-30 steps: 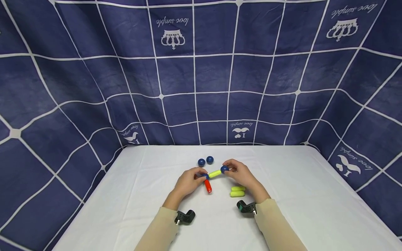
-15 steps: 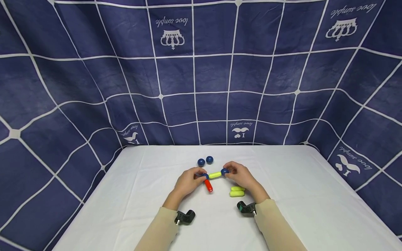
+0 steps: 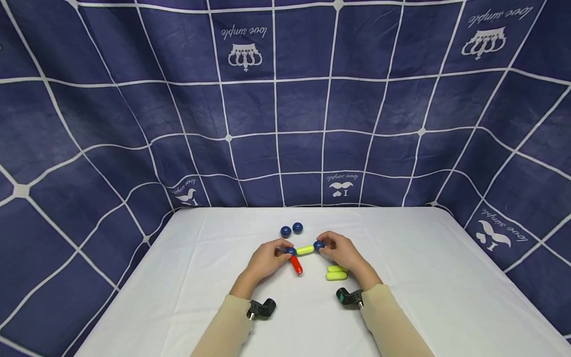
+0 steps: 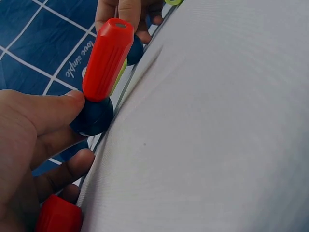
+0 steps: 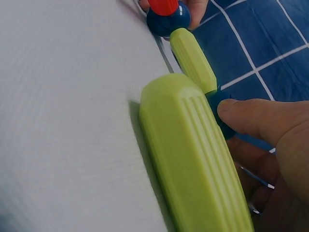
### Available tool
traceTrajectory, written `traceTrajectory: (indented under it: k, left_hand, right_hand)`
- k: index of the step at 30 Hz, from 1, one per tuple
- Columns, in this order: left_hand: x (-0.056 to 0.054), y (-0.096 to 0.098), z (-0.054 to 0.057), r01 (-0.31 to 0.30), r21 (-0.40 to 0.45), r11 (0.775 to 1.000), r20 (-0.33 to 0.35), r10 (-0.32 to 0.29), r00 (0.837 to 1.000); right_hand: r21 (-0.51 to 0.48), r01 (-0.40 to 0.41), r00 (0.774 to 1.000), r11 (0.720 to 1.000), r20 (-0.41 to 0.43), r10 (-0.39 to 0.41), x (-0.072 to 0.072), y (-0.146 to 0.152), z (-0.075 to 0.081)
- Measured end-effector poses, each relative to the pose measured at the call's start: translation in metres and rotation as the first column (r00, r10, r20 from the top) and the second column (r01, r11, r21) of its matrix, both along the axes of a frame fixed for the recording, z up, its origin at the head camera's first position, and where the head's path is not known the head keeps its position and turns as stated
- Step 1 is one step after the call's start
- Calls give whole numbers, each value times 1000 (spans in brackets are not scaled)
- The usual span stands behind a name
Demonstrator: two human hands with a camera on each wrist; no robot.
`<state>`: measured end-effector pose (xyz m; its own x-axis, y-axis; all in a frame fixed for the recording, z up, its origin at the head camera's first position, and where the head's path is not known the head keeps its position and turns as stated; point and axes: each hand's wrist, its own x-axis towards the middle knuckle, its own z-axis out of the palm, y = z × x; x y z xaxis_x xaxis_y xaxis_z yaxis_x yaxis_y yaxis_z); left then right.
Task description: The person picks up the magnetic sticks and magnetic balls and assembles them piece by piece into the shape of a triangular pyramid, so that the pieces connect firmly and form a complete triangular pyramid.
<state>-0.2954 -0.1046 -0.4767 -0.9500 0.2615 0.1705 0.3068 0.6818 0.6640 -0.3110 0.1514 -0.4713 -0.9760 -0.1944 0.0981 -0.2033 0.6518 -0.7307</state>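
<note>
My left hand [image 3: 265, 258] pinches a dark blue ball [image 4: 94, 118] between thumb and fingers. A red ribbed stick [image 3: 296, 265] extends from that ball toward my body. Between this ball and a second blue ball [image 3: 318, 246] lies a yellow-green stick [image 3: 305, 250], which meets both. My right hand [image 3: 342, 250] grips the second ball with thumb and fingertips. Low in the left wrist view, another red piece [image 4: 60, 215] shows by the left fingers, most of it out of frame.
Two loose blue balls, a left one [image 3: 285, 231] and a right one [image 3: 297, 227], sit beyond the hands. Two yellow-green sticks [image 3: 336, 275] lie side by side near the right wrist on the white-covered table [image 3: 187, 297]. A blue checked curtain [image 3: 303, 109] hangs behind.
My right hand has come down slightly toward me with its ball, so the yellow-green stick lies more level across. My left hand has barely moved.
</note>
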Motion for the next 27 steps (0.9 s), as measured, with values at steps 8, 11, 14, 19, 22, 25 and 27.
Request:
traceTrajectory:
  k: [8,11,14,19,22,25,27]
  left_hand:
    - [1,0,0,1,10,1000,13,-1,1000]
    - [0,0,0,1,9,1000,12,-1,1000]
    - [0,0,-1,3,8,1000,10,-3,1000]
    - [0,0,-1,9,3,1000,6,-9,1000]
    - [0,0,-1,8,0,1000,2,-8,1000]
    - [0,0,-1,7,0,1000,3,-7,1000]
    - [0,-1,-1,9,1,1000,4,-9,1000]
  right_hand:
    - [11,-20,1000,1000,-13,20,1,0,3]
    - [22,-26,1000,999,-17,26,1,1,4]
    - [28,-28,999,999,-19,29,2,3,4]
    - [38,-38,999,999,-30,39,4,6,5]
    - [30,-44,999,999,-28,45,4,7,5]
    - [27,-57,998,998,-33,58,2,7,6]
    - [29,-66,997,997,-34,67,1,7,7]
